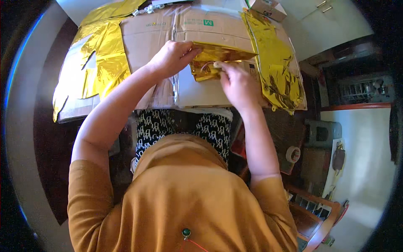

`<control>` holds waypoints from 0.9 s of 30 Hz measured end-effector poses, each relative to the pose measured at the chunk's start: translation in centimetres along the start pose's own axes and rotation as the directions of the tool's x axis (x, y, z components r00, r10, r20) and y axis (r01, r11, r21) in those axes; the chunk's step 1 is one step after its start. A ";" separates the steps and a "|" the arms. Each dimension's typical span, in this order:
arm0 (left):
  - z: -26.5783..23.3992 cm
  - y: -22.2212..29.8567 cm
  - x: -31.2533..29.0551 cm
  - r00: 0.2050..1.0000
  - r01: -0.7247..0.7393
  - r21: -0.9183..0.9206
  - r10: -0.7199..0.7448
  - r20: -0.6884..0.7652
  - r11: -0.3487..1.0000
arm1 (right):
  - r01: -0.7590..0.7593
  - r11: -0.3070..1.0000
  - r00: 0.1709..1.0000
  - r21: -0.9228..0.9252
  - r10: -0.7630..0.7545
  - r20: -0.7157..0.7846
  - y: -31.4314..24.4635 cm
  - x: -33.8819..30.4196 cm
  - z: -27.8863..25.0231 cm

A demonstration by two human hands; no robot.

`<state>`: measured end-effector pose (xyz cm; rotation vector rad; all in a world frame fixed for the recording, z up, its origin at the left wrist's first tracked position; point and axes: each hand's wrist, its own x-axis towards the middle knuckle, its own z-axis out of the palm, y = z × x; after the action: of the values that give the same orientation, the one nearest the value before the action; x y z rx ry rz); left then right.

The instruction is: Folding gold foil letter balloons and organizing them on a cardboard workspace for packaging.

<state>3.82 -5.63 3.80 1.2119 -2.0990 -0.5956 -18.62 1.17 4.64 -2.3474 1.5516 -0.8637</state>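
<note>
My left hand [174, 57] pinches the upper left corner of a shiny piece of gold foil [224, 52] above the cardboard. The foil is folded, its two layers gaping apart toward the right like a pouch. My right hand [238, 84] is at the lower layer, its fingers curled together. A small pale tip with a thin light strand beside it shows at the fingers; whether it is a fingertip or a held thing, I cannot make out. Underneath lies a flattened cardboard box [145, 38] with a smooth pale panel [201, 93] near my lap.
Crinkled gold foil sheets drape over the cardboard's left side [105, 63] and right side [275, 63]. At the far right edge is a small carton [267, 8]. Small white pieces [147, 9] lie at the back. Right of my lap are a tape roll [293, 154] and a wooden chair [315, 214].
</note>
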 end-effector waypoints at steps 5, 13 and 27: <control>0.1 -0.3 -0.5 0.995 -0.103 -0.039 0.102 -0.022 0.994 | -0.032 0.998 0.995 -0.047 0.028 -0.097 -0.3 -2.0 0.1; 1.2 -1.8 -1.9 0.939 -0.343 -0.062 0.342 -0.025 0.937 | -0.129 0.969 0.979 -0.212 0.090 -0.184 -1.2 -2.1 -6.7; 0.8 -1.1 -2.1 0.959 -0.271 -0.086 0.277 0.066 0.959 | 0.320 0.939 0.939 0.126 -0.296 -0.177 8.8 1.7 -0.8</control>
<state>4.69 -4.31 1.88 0.8467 -2.2372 -0.5964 -25.43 -4.03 1.75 -2.4979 1.1295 -1.2148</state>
